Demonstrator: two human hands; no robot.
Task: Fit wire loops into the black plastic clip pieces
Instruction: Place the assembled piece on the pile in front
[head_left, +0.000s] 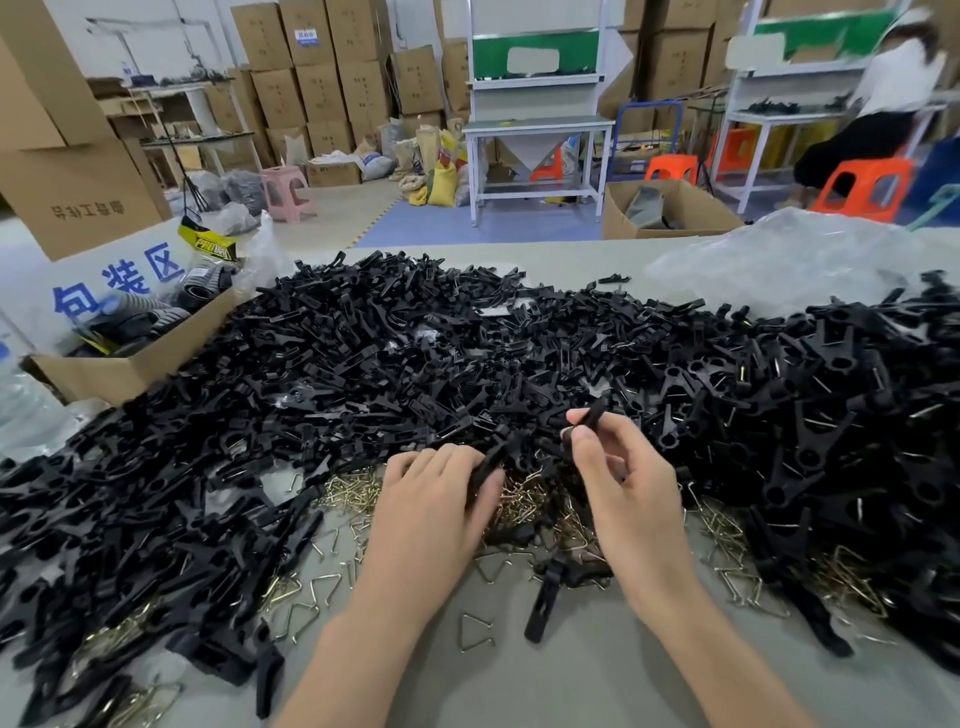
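At the near edge of the table (597, 686), my left hand (436, 499) curled its fingers round a clip (491, 460), while my right hand (623, 483) pinched a second clip (592, 415) between thumb and forefinger. The loops (524, 501) lay in a brassy pile between my hands, with the heap (415, 353) of black clips banked close round them

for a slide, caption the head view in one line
Left hand and right hand each grip a black clip piece over wire loops, amid heaped clips on a table.
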